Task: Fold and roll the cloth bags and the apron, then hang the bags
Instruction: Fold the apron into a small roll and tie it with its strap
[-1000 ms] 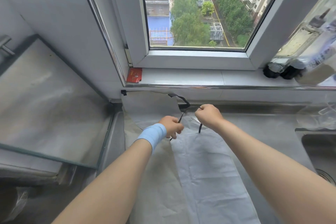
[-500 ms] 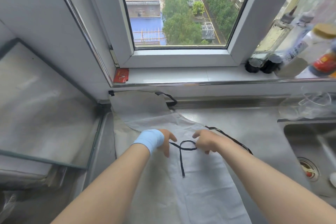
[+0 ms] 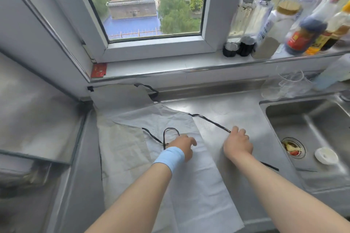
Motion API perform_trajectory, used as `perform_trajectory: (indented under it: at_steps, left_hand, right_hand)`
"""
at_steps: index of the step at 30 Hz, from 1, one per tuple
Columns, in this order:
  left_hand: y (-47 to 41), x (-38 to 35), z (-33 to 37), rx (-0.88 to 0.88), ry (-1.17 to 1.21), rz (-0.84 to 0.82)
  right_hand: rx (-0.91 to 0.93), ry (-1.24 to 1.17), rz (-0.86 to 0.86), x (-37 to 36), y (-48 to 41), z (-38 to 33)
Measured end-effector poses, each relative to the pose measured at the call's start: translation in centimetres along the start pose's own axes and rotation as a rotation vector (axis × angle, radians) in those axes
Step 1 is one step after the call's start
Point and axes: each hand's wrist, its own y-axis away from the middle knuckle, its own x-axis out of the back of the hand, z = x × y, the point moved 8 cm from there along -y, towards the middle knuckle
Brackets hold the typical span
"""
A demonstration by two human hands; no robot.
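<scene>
A pale grey apron (image 3: 189,176) lies flat on the steel counter (image 3: 236,111). Its left black string (image 3: 170,130) sits in a loop on the cloth, and my left hand (image 3: 182,146), with a blue wristband, rests on the apron at the loop's end, fingers loosely bent. The right black string (image 3: 210,121) runs from the apron's corner across the counter to my right hand (image 3: 237,143), which pinches it; its tail shows behind my forearm. Grey cloth bags (image 3: 117,98) with a black handle (image 3: 151,90) lie under the apron at the back left.
A steel sink (image 3: 310,130) with a drain strainer (image 3: 292,147) and a white cap (image 3: 326,155) is at the right. Bottles (image 3: 303,34) crowd the windowsill, with a glass cup (image 3: 284,87) below. A glass stove cover (image 3: 36,115) lies left, and a red card (image 3: 98,70) on the sill.
Both hands came down from the back wall and laid the strings on the apron. My right hand has since moved right to the other string, and the view has shifted right.
</scene>
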Motion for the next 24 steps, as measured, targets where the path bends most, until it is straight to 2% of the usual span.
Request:
perform_trajectory:
  at_steps: [4, 7, 9, 12, 14, 17, 19, 22, 24]
  left_hand:
    - [-0.5, -1.5, 2.5, 0.004, 0.049, -0.028]
    - [-0.4, -2.0, 4.1, 0.042, 0.186, -0.014]
    - [-0.1, -2.5, 4.7, 0.107, 0.409, -0.031]
    - [0.6, -2.9, 4.9, 0.28, 0.874, -0.132]
    - [1.1, -1.6, 3.9, 0.332, 0.964, -0.08]
    - [2.1, 0.2, 1.7, 0.351, 0.961, 0.037]
    - [3.3, 1.1, 0.0, 0.377, 0.857, 0.057]
    - [5.4, 2.2, -4.0, 0.456, 0.402, 0.109]
    - [6.5, 1.9, -6.2, 0.505, 0.198, 0.096]
  right_hand:
    - [-0.007, -0.027, -0.032, -1.6, -0.6, 3.1]
    - [0.039, -0.061, -0.117, -2.4, -0.2, 3.0]
    - [0.127, -0.24, -0.209, -2.4, 0.4, 1.8]
    - [0.285, -0.613, -0.393, -1.3, 2.7, -2.3]
    - [0.363, -0.732, -0.503, -0.2, 4.3, -4.8]
    - [0.4, -0.778, -0.608, 0.5, 5.4, -6.8]
    - [0.351, -0.772, -0.611, -0.1, 5.4, -6.8]
    - [0.279, -0.655, -0.445, -1.2, 5.3, -5.6]
    - [0.292, -0.49, -0.384, -2.5, 5.4, -4.5]
